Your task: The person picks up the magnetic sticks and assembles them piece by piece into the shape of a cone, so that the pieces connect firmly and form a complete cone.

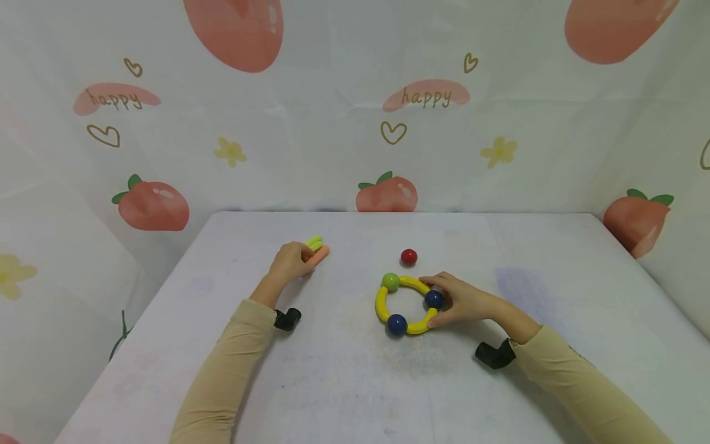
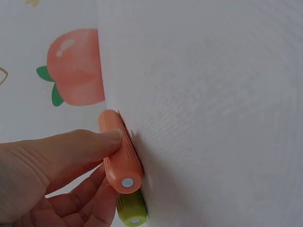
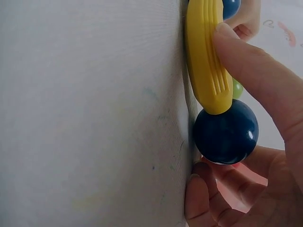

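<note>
Soft, even light fills the head view, faint shadows lying on the counter [image 1: 344,391] behind the left fingers [image 2: 102,206] and right fingers [image 3: 198,195]. Both wrist views are dimmer and greyer; shadow pools beside the fingers, a blue ball [image 3: 226,132] by the right ones glinting.

A white worktop [image 1: 344,401] with a faint purple stain [image 1: 524,290] meets a pale, creased backdrop [image 1: 327,123] printed with peaches [image 1: 153,206], yellow flowers [image 1: 230,152], heart outlines [image 1: 133,68] and the word "happy" [image 1: 427,97]. The light is soft and rather dim.
</note>
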Demonstrator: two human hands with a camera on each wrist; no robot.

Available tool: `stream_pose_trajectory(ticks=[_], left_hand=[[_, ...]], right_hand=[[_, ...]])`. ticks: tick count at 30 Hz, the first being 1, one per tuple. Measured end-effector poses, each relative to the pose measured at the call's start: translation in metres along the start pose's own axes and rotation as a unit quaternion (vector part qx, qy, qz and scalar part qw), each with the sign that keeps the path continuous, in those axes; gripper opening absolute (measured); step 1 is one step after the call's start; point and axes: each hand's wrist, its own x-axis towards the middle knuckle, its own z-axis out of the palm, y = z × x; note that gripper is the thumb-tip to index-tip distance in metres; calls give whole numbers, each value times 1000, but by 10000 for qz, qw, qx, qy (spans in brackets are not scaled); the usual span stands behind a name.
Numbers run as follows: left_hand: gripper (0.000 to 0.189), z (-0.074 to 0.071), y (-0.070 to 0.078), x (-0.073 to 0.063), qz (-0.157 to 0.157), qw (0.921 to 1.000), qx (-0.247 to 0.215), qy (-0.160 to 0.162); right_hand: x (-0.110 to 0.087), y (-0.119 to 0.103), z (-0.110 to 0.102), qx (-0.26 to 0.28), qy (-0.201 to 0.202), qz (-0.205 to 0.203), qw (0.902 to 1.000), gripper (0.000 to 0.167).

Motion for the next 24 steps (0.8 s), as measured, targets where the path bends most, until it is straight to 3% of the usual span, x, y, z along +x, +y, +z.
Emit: stream_pose_trajectory(ticks=[5,12,24], left_hand=[[36,0,3,-2,-56,9990,-440,-114],[41,3,11,-3,-58,9905,-1310,-414],[38,12,24,-8,45,9834,-1661,-737]], right_hand=[[0,0,0,3,-1,12,10000,85],[0,1,0,9,-4,29,10000,85],[-1,1,0,14,14,-44,10000,84]])
